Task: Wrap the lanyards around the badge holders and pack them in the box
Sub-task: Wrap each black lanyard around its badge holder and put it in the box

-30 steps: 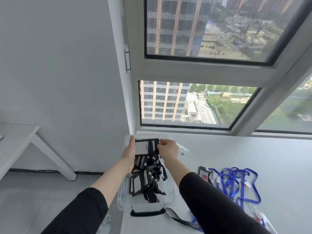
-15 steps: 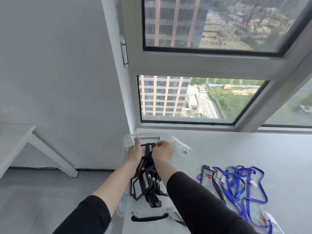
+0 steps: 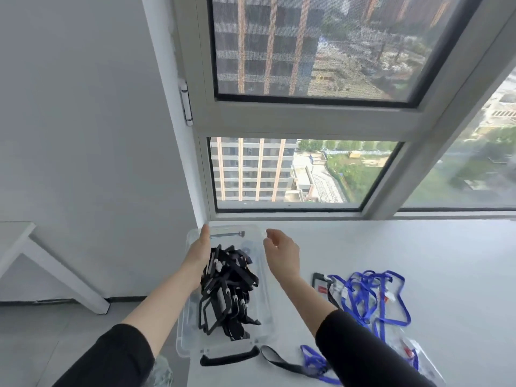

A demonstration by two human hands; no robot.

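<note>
Both hands are empty above the clear box (image 3: 183,325): the left hand (image 3: 199,248) straight-fingered by its left wall, the right hand (image 3: 280,251) loosely curled. Black badge holders (image 3: 229,289) are heaped inside the box (blue lanyards (image 3: 371,297) lie tangled on the desk (image 3: 418,261) to its right).

I see a plain grey wall (image 3: 83,107) on the left, with a grey floor (image 3: 50,339) below and dark skirting (image 3: 55,301) between them. A white side table (image 3: 15,233) sits at the left edge, with an angled leg. Ahead is a grey-framed window (image 3: 307,118): the upper pane is meshed, the lower pane (image 3: 293,171) is clear, and it shows daylight and apartment blocks outside. There's a white surface (image 3: 432,255) under the sill.
</note>
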